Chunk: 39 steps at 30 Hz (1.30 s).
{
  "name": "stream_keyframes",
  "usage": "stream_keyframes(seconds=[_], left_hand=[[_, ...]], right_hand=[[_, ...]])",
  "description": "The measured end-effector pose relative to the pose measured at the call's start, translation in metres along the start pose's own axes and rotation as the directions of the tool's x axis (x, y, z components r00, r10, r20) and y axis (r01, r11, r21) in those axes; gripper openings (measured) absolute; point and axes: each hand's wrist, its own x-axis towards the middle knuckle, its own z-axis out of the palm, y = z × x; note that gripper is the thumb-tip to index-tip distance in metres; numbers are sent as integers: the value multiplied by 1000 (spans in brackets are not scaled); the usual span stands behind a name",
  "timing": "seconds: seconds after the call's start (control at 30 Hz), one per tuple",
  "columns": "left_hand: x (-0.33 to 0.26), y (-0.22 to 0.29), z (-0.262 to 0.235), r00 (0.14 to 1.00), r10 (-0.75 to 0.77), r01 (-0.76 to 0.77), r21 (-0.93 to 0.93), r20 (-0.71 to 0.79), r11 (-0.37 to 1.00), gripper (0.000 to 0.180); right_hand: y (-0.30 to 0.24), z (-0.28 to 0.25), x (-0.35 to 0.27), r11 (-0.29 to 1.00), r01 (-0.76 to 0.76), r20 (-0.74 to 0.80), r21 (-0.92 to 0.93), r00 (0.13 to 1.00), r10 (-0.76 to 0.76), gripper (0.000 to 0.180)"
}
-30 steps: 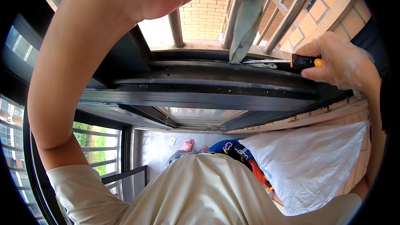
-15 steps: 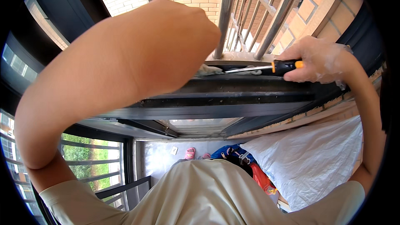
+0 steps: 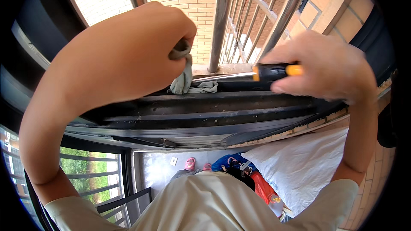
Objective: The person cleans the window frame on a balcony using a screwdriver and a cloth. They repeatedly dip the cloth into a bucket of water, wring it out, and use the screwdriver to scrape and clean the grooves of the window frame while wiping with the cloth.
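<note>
My left hand (image 3: 171, 38) is closed on a greyish-green cloth (image 3: 184, 79), whose lower end hangs onto the dark window track (image 3: 205, 105). A loose piece of that cloth lies on the track's outer edge. In my right hand (image 3: 321, 66), which is slightly smeared by motion, is a screwdriver (image 3: 274, 72) with a black and yellow handle. Its metal shaft points left along the track, toward the cloth, and I cannot tell whether its tip touches the cloth. Several bits of dirt speckle the track's grooves.
Metal security bars (image 3: 219, 25) stand just outside the track, before a brick wall (image 3: 180, 4). Below me, a large white sack (image 3: 299, 158) leans at the right beside blue and red bags (image 3: 263, 186). A barred window (image 3: 90, 171) is at the lower left.
My left hand has moved left and lifted, so the cloth in its fingers shows. My right hand has shifted left with the screwdriver. The whole view has turned a little.
</note>
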Motion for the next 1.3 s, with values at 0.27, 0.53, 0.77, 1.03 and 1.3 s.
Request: stream_keyframes(seconds=[0.27, 0.53, 0.77, 1.03, 1.3], left_hand=[[-10, -2, 4, 995, -66, 65, -15, -78, 998, 6], [-6, 1, 0, 996, 23, -41, -224, -82, 974, 5], [2, -30, 30, 990, 118, -133, -209, -82, 969, 7], [1, -40, 41, 983, 167, -180, -214, -74, 960, 10], [3, -45, 47, 975, 206, -219, -231, -78, 948, 13]], right_hand=[[1, 9, -10, 995, -94, 51, 39, 994, 92, 36], [-23, 0, -9, 966, -253, 141, -45, 956, 257, 30], [-33, 0, 19, 982, -171, 280, -75, 942, 186, 26], [-35, -8, -4, 985, -161, 156, -57, 973, 168, 34], [-30, -9, 10, 982, -173, 176, -80, 967, 185, 34]])
